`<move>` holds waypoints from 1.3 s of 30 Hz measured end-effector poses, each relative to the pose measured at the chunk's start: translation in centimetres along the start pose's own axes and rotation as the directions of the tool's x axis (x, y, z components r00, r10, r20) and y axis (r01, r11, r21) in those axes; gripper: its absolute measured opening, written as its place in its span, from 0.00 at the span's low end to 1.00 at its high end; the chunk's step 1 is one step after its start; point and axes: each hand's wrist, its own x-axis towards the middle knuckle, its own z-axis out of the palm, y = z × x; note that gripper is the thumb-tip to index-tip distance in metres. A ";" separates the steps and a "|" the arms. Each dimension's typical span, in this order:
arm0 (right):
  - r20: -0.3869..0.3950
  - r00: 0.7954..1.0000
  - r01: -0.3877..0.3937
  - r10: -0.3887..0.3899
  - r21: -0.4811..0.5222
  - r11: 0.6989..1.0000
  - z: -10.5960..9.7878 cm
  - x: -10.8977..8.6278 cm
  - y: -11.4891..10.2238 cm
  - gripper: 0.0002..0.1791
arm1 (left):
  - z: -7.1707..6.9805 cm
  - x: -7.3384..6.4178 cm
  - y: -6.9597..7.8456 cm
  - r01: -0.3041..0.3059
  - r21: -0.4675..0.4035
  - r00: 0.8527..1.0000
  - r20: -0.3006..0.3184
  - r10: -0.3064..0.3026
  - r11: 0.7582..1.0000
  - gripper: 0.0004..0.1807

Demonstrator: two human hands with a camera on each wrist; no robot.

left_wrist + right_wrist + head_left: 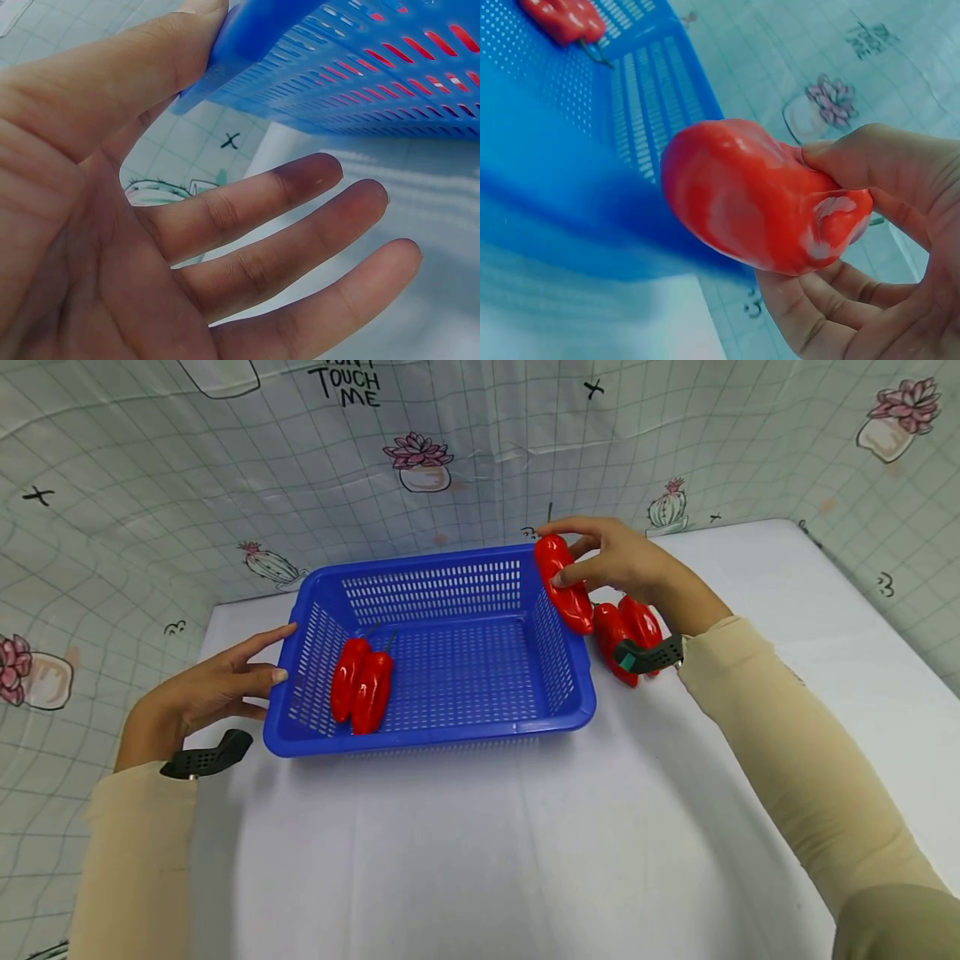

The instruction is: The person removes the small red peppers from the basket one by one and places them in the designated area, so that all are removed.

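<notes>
A blue perforated plastic basket (pixel 465 660) stands on the table, with two glossy red peppers (pixel 372 693) lying side by side at its left end. My right hand (pixel 618 560) pinches another red pepper (pixel 562 583) between thumb and fingers, at the basket's right rim. That pepper (pixel 739 195) has its stem end toward the palm in the right wrist view. My left hand (pixel 213 681) touches the basket's left rim with thumb and index finger. Its other three fingers (pixel 259 274) are extended below the rim, off the basket wall.
More red peppers (pixel 611 639) lie on the table just right of the basket, partly under the right hand and wrist strap. The white tabletop (pixel 465 852) stretches in front of the basket. A patterned cloth (pixel 510 460) hangs behind and at the sides.
</notes>
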 end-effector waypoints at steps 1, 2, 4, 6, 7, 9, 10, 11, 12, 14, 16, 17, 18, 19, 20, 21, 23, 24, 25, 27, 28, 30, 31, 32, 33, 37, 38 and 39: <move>-0.006 1.000 -0.008 0.008 -0.004 1.000 -0.3 -0.1 0.2 0.40 | 0.0 0.0 0.0 0.000 -0.001 1.000 0.000 0.000 1.000 0.42; -0.014 1.000 -0.011 0.011 -0.010 1.000 -0.5 -0.2 0.5 0.40 | 0.0 -0.1 0.0 0.000 -0.001 1.000 0.001 0.000 1.000 0.42; -0.038 0.999 -0.014 0.013 -0.012 1.000 -1.0 -0.4 1.2 0.40 | 0.0 -0.2 0.0 -0.001 0.002 1.000 -0.001 0.001 1.000 0.42; -0.078 0.997 -0.008 0.007 -0.011 1.000 -1.7 -0.6 2.0 0.40 | -0.1 -0.3 0.2 -0.004 0.006 1.000 -0.003 0.004 1.000 0.42; -0.102 0.995 -0.005 0.004 -0.011 1.000 -2.0 -0.7 2.5 0.40 | -0.1 -0.4 0.2 -0.006 0.007 1.000 -0.002 0.006 1.000 0.41; -0.151 0.989 -0.004 0.003 -0.006 1.000 -2.7 -1.0 3.4 0.39 | -0.1 -0.4 0.4 -0.010 0.009 1.000 0.001 0.010 1.000 0.41; -0.171 0.985 -0.006 0.005 -0.003 1.000 -3.0 -1.1 3.9 0.39 | 0.0 -0.4 0.4 -0.012 0.010 1.000 0.001 0.012 1.000 0.41; -0.188 0.982 -0.010 0.010 -0.004 1.000 -3.4 -1.2 4.4 0.39 | 0.0 -0.4 0.5 -0.011 0.011 1.000 0.002 0.011 1.000 0.41; -0.202 0.979 -0.020 0.019 -0.001 1.000 -3.7 -1.3 5.0 0.40 | 0.0 -0.4 0.5 -0.010 0.012 1.000 0.003 0.010 1.000 0.42; -0.219 0.975 -0.043 0.043 0.004 0.999 -4.3 -1.4 6.0 0.41 | 0.1 -0.3 0.5 -0.005 0.012 1.000 0.003 0.005 1.000 0.42; -0.236 0.969 -0.071 0.070 0.004 0.997 -4.8 -1.5 7.2 0.42 | 0.1 -0.4 0.6 0.000 0.014 1.000 0.000 0.000 1.000 0.42; -0.244 0.966 -0.090 0.088 0.004 0.996 -4.9 -1.6 7.7 0.43 | 0.1 -0.4 0.6 0.002 0.013 1.000 0.000 -0.002 1.000 0.42; -0.253 0.962 -0.109 0.107 0.005 0.994 -5.1 -1.6 8.2 0.43 | 0.2 -0.4 0.6 0.002 0.013 1.000 0.000 -0.002 1.000 0.42; -0.261 0.957 -0.126 0.122 0.003 0.992 -5.3 -1.7 8.7 0.43 | 0.2 -0.4 0.7 0.003 0.013 1.000 0.000 -0.003 1.000 0.42; -0.269 0.953 -0.144 0.140 0.004 0.990 -5.4 -1.8 9.2 0.43 | 0.2 -0.4 0.7 0.004 0.015 1.000 -0.001 -0.004 1.000 0.42; -0.280 0.947 -0.165 0.159 0.004 0.986 -5.5 -1.9 9.6 0.43 | 0.1 -0.4 0.7 0.005 0.018 1.000 -0.003 -0.005 1.000 0.42; -0.302 0.932 -0.206 0.200 0.014 0.979 -5.7 -2.0 10.4 0.43 | 0.1 -0.3 0.7 0.006 0.019 1.000 -0.003 -0.006 1.000 0.42; -0.314 0.924 -0.225 0.220 0.018 0.974 -5.8 -2.1 10.7 0.43 | 0.1 -0.3 0.6 0.007 0.021 1.000 -0.003 -0.007 1.000 0.42; -0.326 0.914 -0.245 0.240 0.027 0.969 -5.8 -2.2 11.0 0.44 | 0.1 -0.3 0.6 0.007 0.022 1.000 -0.001 -0.007 1.000 0.42; -0.347 0.893 -0.289 0.287 0.048 0.956 -5.8 -2.4 11.6 0.44 | 0.0 -0.2 0.5 0.008 0.021 1.000 0.000 -0.008 1.000 0.42; -0.353 0.884 -0.305 0.306 0.060 0.950 -5.7 -2.5 11.9 0.44 | 0.0 -0.3 0.4 0.010 0.019 1.000 0.000 -0.010 1.000 0.42; -0.361 0.868 -0.337 0.340 0.073 0.939 -5.5 -2.7 12.5 0.44 | 0.0 -0.3 0.4 0.013 0.016 1.000 0.000 -0.013 1.000 0.42; -0.363 0.862 -0.351 0.354 0.076 0.933 -5.4 -2.7 12.8 0.44 | 0.0 -0.3 0.3 0.012 0.014 1.000 0.000 -0.012 1.000 0.42; -0.365 0.857 -0.362 0.363 0.074 0.929 -5.3 -2.8 13.0 0.44 | 0.1 -0.3 0.4 0.012 0.012 1.000 -0.001 -0.012 1.000 0.42; -0.366 0.856 -0.367 0.365 0.068 0.928 -5.2 -2.9 13.3 0.44 | 0.1 -0.3 0.4 0.010 0.009 1.000 0.001 -0.010 1.000 0.42; -0.366 0.865 -0.363 0.343 0.014 0.932 -4.9 -2.9 14.2 0.42 | 0.1 -0.3 0.4 0.002 0.007 1.000 0.003 -0.002 1.000 0.42; -0.364 0.871 -0.355 0.329 -0.005 0.935 -4.8 -2.9 14.5 0.41 | 0.1 -0.2 0.3 0.001 0.005 1.000 0.004 -0.001 1.000 0.42; -0.362 0.877 -0.347 0.314 -0.027 0.937 -4.7 -2.8 14.6 0.40 | 0.1 -0.3 0.3 0.002 0.006 1.000 0.003 -0.002 1.000 0.42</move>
